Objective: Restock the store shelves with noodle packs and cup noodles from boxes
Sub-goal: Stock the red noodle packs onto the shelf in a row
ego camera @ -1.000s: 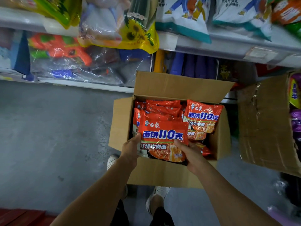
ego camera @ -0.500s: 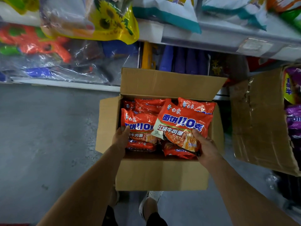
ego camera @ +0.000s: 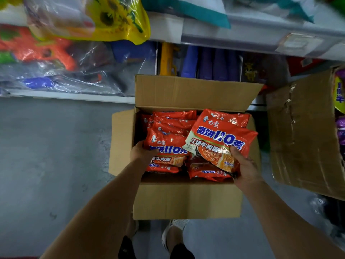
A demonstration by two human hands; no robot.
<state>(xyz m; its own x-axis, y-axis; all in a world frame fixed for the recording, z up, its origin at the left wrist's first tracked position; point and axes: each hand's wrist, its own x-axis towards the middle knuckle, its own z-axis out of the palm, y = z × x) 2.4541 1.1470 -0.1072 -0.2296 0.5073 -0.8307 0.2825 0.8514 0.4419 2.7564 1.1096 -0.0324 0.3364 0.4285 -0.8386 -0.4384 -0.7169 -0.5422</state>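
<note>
Head view: an open cardboard box (ego camera: 186, 199) stands on the grey floor (ego camera: 52, 156), flaps raised, packed with red noodle packs (ego camera: 173, 124); at three o'clock a second box (ego camera: 300, 137) holds purple and yellow packets; the shelf (ego camera: 242, 32) at twelve o'clock carries bagged goods; the right hand (ego camera: 242, 165) grasps a tilted noodle pack (ego camera: 220, 141) by its lower corner, above the box's right half; the left hand (ego camera: 141, 152) pinches the left pack (ego camera: 164, 146) lying in the box; compared with half a second ago, the tilted pack sits slightly higher and further right; the left hand's grip is unchanged.
</note>
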